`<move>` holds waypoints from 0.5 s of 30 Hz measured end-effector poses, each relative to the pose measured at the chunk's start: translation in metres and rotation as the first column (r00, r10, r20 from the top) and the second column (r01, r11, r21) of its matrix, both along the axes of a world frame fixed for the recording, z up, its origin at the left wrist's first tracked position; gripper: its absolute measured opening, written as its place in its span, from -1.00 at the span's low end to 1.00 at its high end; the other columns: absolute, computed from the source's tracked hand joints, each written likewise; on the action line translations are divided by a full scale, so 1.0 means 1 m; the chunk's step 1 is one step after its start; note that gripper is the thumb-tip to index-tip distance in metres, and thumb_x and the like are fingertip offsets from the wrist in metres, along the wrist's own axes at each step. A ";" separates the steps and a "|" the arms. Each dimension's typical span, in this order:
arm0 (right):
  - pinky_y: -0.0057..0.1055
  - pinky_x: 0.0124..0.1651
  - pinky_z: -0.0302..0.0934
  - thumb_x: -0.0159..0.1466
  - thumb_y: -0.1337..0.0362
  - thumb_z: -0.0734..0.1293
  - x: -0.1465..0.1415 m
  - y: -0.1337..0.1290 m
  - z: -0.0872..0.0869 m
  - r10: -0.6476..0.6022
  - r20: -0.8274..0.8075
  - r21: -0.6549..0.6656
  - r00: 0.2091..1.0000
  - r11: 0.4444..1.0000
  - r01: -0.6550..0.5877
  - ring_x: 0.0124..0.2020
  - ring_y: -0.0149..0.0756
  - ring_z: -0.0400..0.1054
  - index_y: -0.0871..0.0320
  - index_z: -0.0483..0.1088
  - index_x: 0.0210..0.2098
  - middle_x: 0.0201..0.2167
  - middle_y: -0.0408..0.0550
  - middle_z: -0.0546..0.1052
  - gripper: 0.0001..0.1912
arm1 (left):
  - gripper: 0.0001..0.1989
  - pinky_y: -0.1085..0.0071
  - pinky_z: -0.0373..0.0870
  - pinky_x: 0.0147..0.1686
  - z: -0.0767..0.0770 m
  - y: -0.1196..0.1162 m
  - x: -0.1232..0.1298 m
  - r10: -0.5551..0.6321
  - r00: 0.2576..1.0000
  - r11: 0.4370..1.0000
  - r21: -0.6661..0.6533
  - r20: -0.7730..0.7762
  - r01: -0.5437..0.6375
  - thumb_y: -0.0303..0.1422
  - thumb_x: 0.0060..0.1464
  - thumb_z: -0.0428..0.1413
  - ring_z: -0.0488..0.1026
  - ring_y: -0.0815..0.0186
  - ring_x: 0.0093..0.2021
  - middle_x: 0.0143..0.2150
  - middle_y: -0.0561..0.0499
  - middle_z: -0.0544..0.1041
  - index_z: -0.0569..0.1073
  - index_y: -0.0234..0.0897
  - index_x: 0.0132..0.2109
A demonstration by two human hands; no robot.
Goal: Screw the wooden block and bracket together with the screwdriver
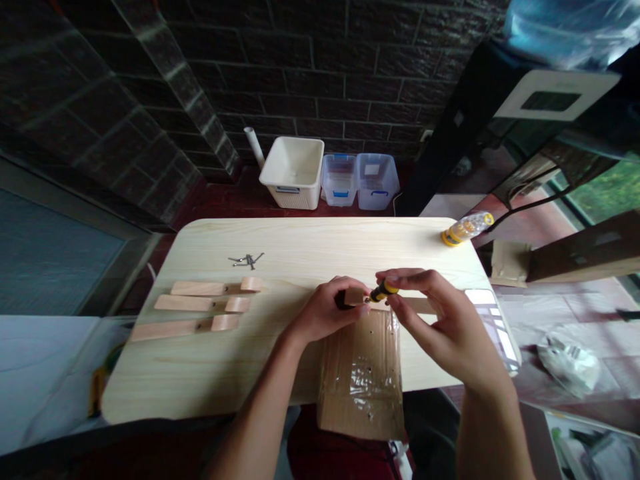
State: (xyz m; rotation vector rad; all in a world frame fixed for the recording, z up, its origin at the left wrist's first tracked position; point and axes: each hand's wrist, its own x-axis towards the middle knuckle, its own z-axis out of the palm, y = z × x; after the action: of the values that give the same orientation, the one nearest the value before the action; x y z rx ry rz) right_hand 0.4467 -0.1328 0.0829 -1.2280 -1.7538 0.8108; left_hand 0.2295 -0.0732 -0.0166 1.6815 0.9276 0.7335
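Note:
My left hand (327, 310) is closed around a small wooden block (355, 296) above the cardboard (363, 373). Between the fingertips of my right hand (445, 320) is a short yellow and black screwdriver (384, 291), its tip end at the block's right side. A flat wooden strip (417, 305) runs out to the right behind my right fingers; whether it is joined to the block is hidden. On the left of the table lie three wooden strips (185, 303), each with a small rounded block at its right end. Behind them is a little heap of screws (249, 260).
The pale table (320, 243) has a clear bottle with yellow ends (465, 229) at its back right corner. A shiny flat panel (493, 327) lies at the right edge. Beyond the table stand a white bin (295, 170) and two clear plastic boxes (377, 180).

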 end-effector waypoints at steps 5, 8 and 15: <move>-0.30 0.14 0.53 0.46 0.32 0.41 -0.003 0.000 -0.002 0.009 0.006 0.051 1.000 0.999 -0.009 0.11 -0.25 0.60 -0.01 0.52 0.05 0.06 -0.07 0.68 -0.81 | -0.82 0.14 0.47 0.14 0.001 -0.001 0.002 0.024 1.000 1.000 -0.005 0.012 -0.024 -0.27 0.21 0.29 0.60 0.14 0.04 0.00 -0.04 0.69 0.63 -0.17 -0.06; -0.28 0.15 0.52 0.45 0.33 0.42 -0.005 0.000 -0.003 0.017 0.010 0.081 1.000 0.997 -0.018 0.11 -0.24 0.59 0.00 0.53 0.05 0.05 -0.06 0.67 -0.80 | -0.80 0.15 0.48 0.12 0.002 -0.001 0.001 0.022 0.999 1.000 -0.014 0.024 -0.022 -0.28 0.20 0.30 0.60 0.14 0.02 -0.01 -0.05 0.69 0.63 -0.18 -0.05; -0.27 0.19 0.51 0.46 0.39 0.40 -0.004 -0.004 -0.003 0.027 -0.004 0.076 1.000 0.997 -0.026 0.19 -0.23 0.56 -0.03 0.51 0.09 0.13 -0.06 0.65 -0.73 | -0.79 0.15 0.49 0.13 0.002 0.001 -0.001 -0.001 1.000 1.000 -0.025 0.020 0.002 -0.26 0.20 0.31 0.61 0.14 0.02 0.00 -0.06 0.70 0.63 -0.18 -0.04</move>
State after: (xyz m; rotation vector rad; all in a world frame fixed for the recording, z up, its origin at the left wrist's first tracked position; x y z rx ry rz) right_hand 0.4432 -0.1370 0.0803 -1.1539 -1.7835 0.7553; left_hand 0.2285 -0.0725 -0.0145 1.6504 0.9181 0.7339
